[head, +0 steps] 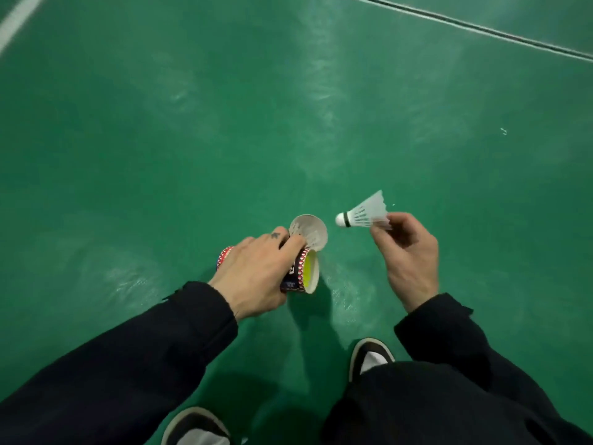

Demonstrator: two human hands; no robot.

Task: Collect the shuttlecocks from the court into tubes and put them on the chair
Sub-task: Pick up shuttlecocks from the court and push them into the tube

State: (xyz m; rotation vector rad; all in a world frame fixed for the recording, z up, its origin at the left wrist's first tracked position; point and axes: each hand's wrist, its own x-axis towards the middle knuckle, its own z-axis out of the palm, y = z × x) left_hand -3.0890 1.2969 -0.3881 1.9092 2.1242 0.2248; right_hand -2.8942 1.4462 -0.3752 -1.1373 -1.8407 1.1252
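My left hand (256,277) grips a patterned shuttlecock tube (300,273) held roughly level, its open mouth with a yellow inside facing right. The same hand's fingers also pinch a white shuttlecock (309,231) against the top of the tube, feathers toward the camera. My right hand (406,252) pinches a second white shuttlecock (364,213) by its feather skirt, cork tip pointing left toward the tube, a short gap away from its mouth. Both hands are above the green court floor (224,139).
A white court line (465,25) runs across the upper right and another (16,24) crosses the upper left corner. My two black-and-white shoes (372,356) (195,428) stand on the floor below the hands. A tiny white scrap (503,131) lies at right.
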